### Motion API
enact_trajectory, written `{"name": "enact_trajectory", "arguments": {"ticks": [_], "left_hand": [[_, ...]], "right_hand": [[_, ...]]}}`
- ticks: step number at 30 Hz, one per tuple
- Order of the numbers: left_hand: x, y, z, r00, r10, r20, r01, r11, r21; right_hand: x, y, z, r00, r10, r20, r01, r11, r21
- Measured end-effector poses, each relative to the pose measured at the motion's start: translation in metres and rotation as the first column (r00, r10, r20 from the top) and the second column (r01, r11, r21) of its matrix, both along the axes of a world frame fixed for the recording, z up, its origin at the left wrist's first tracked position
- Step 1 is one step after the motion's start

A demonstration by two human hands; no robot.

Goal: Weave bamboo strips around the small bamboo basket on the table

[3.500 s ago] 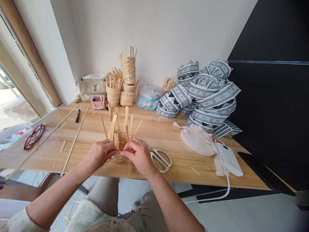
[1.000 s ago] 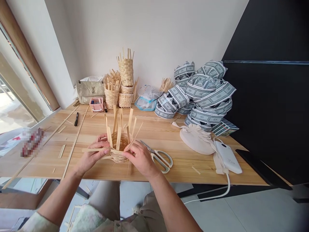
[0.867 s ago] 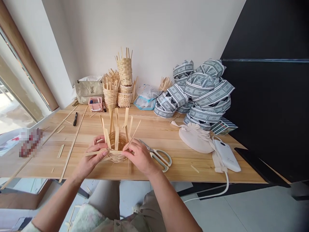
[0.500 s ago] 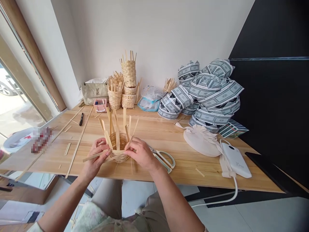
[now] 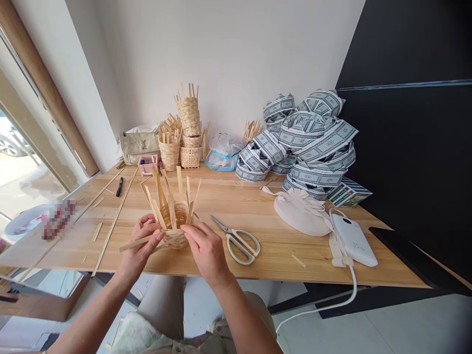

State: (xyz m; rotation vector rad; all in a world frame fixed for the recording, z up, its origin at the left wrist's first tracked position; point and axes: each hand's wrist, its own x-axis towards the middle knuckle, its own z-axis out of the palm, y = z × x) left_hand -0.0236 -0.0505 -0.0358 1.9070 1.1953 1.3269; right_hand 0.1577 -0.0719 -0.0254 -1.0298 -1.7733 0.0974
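Observation:
A small bamboo basket, its upright slats sticking up round the rim, stands near the table's front edge between my hands. My left hand pinches a flat bamboo strip at the basket's left side; the strip's loose end points left. On the right side of the rim, my right hand has its thumb and fingers closed on the basket's edge. What lies under those fingertips is partly hidden. Scissors with pale handles lie just right of my right hand, blades partly apart.
Finished and part-woven baskets stand at the back beside a handbag and pink box. Patterned ribbon rolls are piled right of them. A pale ribbon roll and white power bank lie at right; long strips at left.
My right hand has shifted down along the rim, and the slat it touched now stands free. The view has turned slightly, and the scissors show fully. My left hand keeps its pinch.

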Motion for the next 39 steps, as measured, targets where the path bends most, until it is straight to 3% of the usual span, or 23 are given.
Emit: {"name": "enact_trajectory", "arguments": {"ticks": [6,13,20,27,32,39], "left_hand": [[-0.001,-0.001,0.003,0.998,0.027,-0.049,-0.027,1.0,-0.007],[-0.007,0.002,0.003,0.992,-0.051,-0.116,0.054,0.998,0.03],[-0.007,0.006,0.0,0.994,-0.051,-0.1,0.056,0.997,0.049],[-0.002,0.007,-0.005,0.999,0.002,-0.05,0.003,0.995,0.095],[0.009,0.005,-0.008,0.998,0.07,0.006,-0.07,0.99,0.124],[0.023,0.004,-0.01,0.991,0.123,0.054,-0.128,0.985,0.112]], "right_hand": [[-0.008,0.004,-0.005,0.962,-0.163,0.219,0.164,0.986,0.016],[-0.005,0.005,-0.008,0.967,-0.127,0.222,0.12,0.992,0.047],[-0.004,0.007,-0.014,0.964,-0.121,0.237,0.097,0.989,0.113],[-0.007,-0.004,-0.004,0.968,-0.106,0.228,0.108,0.994,0.003],[-0.007,0.005,-0.003,0.968,-0.141,0.208,0.154,0.987,-0.052],[0.007,0.019,0.006,0.981,-0.032,0.191,0.06,0.988,-0.144]]}}
